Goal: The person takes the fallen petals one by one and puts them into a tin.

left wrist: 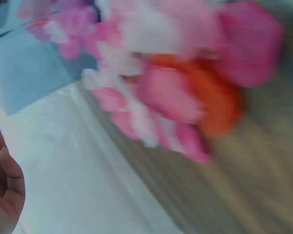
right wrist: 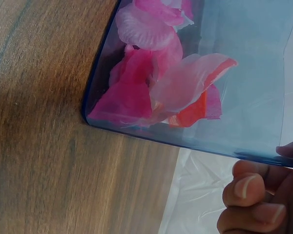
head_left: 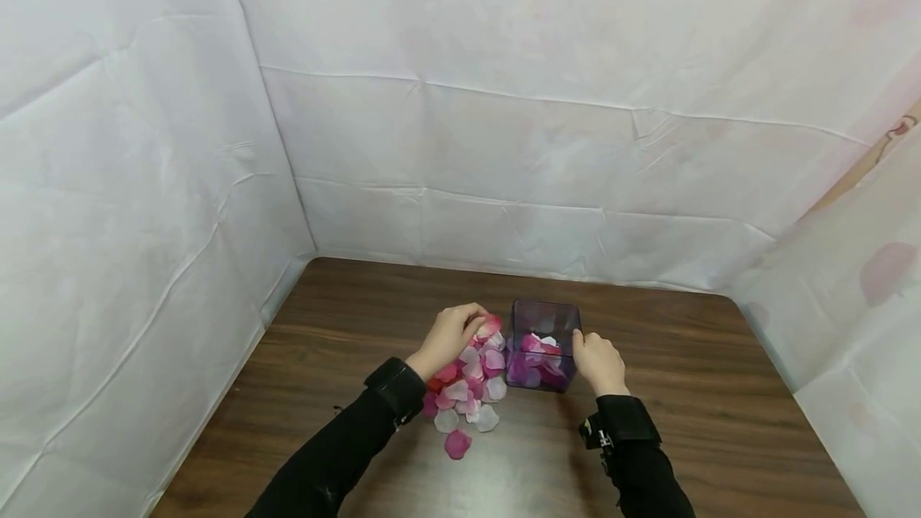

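A see-through purple plastic box [head_left: 544,318] stands on the table, holding pink, white and red artificial petals [right wrist: 136,83]. My right hand [head_left: 600,360] grips its right wall, with the thumb at the rim and the fingers outside, as the right wrist view shows. Left of the box lies a loose heap of artificial petals [head_left: 471,382] in pink, white and red. Above the heap's far end is my left hand [head_left: 449,334], its fingers slightly bent beside a pink petal. No petal shows in the visible part of that hand [left wrist: 5,185] in the left wrist view.
The brown wood-grain table [head_left: 691,390] is walled by white sheeting [head_left: 504,142] at the back and both sides. A single dark pink petal [head_left: 456,444] lies nearest the front of the heap. Both wrists wear black bands [head_left: 396,390].
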Motion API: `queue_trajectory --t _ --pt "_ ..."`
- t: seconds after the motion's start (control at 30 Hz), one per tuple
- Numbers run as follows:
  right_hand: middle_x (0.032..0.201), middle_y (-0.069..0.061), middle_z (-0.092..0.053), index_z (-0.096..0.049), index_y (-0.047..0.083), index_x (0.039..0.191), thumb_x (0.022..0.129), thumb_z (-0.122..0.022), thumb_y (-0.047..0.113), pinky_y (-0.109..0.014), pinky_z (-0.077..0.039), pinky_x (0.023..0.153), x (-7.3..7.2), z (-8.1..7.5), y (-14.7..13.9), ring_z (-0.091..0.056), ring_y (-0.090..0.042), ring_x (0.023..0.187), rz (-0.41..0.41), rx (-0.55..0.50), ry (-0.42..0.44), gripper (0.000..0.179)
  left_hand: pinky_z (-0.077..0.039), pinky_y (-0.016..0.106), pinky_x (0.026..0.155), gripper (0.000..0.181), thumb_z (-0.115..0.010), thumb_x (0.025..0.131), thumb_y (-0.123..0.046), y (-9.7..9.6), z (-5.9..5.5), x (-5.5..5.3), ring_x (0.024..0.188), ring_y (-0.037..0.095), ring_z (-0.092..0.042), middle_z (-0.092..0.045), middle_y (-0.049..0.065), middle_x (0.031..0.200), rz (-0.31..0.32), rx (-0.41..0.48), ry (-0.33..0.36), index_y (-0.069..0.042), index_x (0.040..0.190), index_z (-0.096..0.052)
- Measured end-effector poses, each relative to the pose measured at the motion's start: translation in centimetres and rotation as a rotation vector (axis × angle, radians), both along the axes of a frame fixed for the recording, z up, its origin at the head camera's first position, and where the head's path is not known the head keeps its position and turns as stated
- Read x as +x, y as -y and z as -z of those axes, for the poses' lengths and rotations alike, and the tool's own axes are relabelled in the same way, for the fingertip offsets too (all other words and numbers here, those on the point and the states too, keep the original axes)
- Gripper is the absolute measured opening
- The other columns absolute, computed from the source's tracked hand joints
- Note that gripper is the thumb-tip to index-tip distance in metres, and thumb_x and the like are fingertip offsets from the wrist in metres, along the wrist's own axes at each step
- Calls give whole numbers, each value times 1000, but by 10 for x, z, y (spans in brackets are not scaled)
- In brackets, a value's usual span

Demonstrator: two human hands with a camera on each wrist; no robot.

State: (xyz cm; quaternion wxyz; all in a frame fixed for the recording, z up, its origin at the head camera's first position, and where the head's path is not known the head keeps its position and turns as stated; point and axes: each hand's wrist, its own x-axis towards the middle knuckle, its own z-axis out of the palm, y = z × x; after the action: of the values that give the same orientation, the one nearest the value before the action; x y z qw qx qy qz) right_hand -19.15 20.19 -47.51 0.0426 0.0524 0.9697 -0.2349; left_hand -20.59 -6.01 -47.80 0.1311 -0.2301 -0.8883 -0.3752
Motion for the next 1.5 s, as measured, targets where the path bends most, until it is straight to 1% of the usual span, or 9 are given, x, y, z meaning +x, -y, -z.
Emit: queue_trajectory --t 0.37,0.57,0.63,0.77,0.9,1.03,1.17,1.37,1.5 --pt "114 -35 -58 -58 -12 113 99 -28 32 -58 -47 76 1 -1 1 -57 -51 100 7 -4 3 55 -39 13 57 15 -60 90 -6 -70 -34 -16 61 4 -46 -70 5 89 145 -12 124 -9 100 -71" --pt "111 -35 -59 -59 -13 110 99 -29 31 -57 -48 74 1 -4 1 -58 -51 97 6 -7 -8 55 -41 13 60 20 -61 90 -5 -89 -36 -20 62 4 -53 -72 3 94 217 -196 240 -8 107 -70" --pt "111 -35 -59 -59 -13 110 99 -28 31 -56 -48 73 1 -5 1 -58 -51 97 2 -12 -2 55 -45 16 72 24 -62 89 -7 -90 -35 -21 61 5 -53 -72 3 102 251 -269 252 -8 113 -68" --pt "112 -35 -59 -58 -14 112 99 -28 31 -57 -48 73 1 -5 2 -58 -51 97 -2 -12 11 55 -44 16 71 31 -62 90 -8 -86 -30 -22 52 5 -46 -67 7 118 314 -299 225 -9 121 -64" --pt "112 -36 -59 -58 -13 112 99 -28 31 -58 -48 75 1 -4 1 -58 -51 98 4 -5 10 55 -47 19 78 30 -60 91 -8 -74 -29 -24 97 13 -64 -54 12 136 315 -249 159 -10 121 -63" --pt "112 -36 -59 -59 -13 111 99 -29 30 -57 -48 74 2 -4 -1 -57 -52 98 1 -6 -4 54 -45 32 98 32 -60 91 -9 -53 -30 -28 129 25 -47 -43 12 145 237 -249 121 -11 123 -62" --pt "112 -36 -58 -59 -13 110 99 -28 29 -57 -48 73 1 -4 -4 -58 -52 97 -2 -6 -12 54 -40 40 105 34 -59 91 -7 -26 -22 -37 129 28 -47 -45 14 144 164 -250 122 -10 126 -59" --pt "111 -37 -58 -58 -14 111 100 -27 29 -58 -47 74 1 -2 -7 -58 -52 96 1 -1 -13 54 -51 36 82 40 -57 91 -4 5 17 -31 84 27 -63 -64 15 118 105 -257 190 -5 131 -55" --pt "112 -36 -58 -59 -13 111 100 -28 29 -58 -47 76 4 1 -7 -57 -52 98 5 -4 -9 53 -49 41 93 35 -60 89 -8 14 50 -13 108 29 -62 -63 16 121 161 -360 173 -2 124 -60"
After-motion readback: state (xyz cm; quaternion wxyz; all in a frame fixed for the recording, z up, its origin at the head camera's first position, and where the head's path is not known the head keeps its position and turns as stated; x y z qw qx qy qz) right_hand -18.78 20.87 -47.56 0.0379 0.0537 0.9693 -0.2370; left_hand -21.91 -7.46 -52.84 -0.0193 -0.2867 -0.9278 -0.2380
